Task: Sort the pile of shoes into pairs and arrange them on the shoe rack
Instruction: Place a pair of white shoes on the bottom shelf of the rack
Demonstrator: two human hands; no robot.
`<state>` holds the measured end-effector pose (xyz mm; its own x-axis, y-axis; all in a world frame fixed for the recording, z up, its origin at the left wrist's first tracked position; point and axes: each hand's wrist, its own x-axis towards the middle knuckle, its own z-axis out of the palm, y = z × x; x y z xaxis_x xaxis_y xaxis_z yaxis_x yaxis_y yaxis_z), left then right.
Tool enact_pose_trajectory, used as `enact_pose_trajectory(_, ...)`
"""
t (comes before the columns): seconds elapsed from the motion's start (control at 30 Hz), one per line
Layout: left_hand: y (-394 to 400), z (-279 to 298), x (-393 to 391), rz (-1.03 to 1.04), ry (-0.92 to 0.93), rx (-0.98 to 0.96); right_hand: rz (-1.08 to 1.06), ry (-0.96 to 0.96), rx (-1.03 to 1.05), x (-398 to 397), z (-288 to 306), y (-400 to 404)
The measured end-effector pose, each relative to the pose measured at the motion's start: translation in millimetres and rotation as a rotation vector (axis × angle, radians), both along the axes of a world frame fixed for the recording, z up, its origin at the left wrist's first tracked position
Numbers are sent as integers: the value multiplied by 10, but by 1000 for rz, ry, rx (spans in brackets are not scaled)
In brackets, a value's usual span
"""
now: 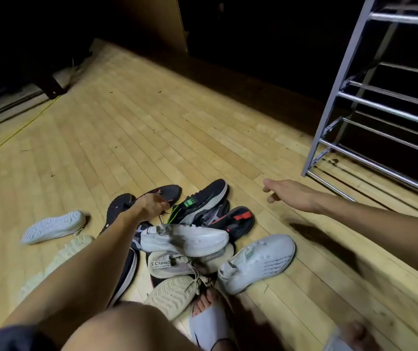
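A pile of shoes lies on the wooden floor in front of me. My left hand [153, 205] reaches into its far side and closes on the opening of a black shoe with a pink mark [170, 192]. Beside that shoe is a black sneaker with green accents and a white sole [206, 198]. A white sneaker [187, 239] tops the middle, and another white sneaker [258, 262] lies to the right. My right hand [289, 192] hovers empty over the floor, fingers loosely apart, between the pile and the metal shoe rack [342, 72].
A white shoe [53, 226] lies sole-up, apart at the left. A black-and-red shoe [238, 219] and beige shoes [175, 292] fill the pile. My knee and my feet in grey slides [210, 325] are at the bottom. A yellow cable [18, 130] crosses the floor far left.
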<state>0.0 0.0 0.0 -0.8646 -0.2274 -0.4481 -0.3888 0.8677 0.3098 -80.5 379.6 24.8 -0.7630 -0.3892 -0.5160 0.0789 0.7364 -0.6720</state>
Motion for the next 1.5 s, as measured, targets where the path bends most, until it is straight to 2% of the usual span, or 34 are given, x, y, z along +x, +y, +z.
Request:
enact_pose_trajectory(0.23, -7, -186, 148, 59, -95, 59, -46, 7, -16, 20, -32, -76)
enact_pose_trajectory(0.4, 45, -258, 143, 43, -152, -27, -3, 31, 28, 50, -34, -117)
enact_pose_trajectory(0.57, -75, -394, 227, 231, -149, -114, 46, 73, 98, 74, -33, -157)
enact_pose_trajectory(0.7, -79, -560, 302, 422, -158, -4, 55, 50, 90, 86, -92, -165)
enact_pose_trajectory(0.83, -34, -604, 316, 592, -260, 147, 48, 12, 88, 81, -147, -130)
enact_pose_trajectory(0.97, -67, -530, 348, 670, -374, 258, 46, -25, 86, 84, -134, -151)
enact_pose_trajectory(1.07, -27, -444, 315, 654, -410, 411, 39, -35, 93, 97, -94, -197)
enact_pose_trajectory(1.2, 120, -170, 120, 563, -331, 639, 27, -32, 98, 141, 30, -224)
enact_pose_trajectory(1.5, 891, 552, -145, 340, -106, 758, -21, 121, 71, 270, 648, 38)
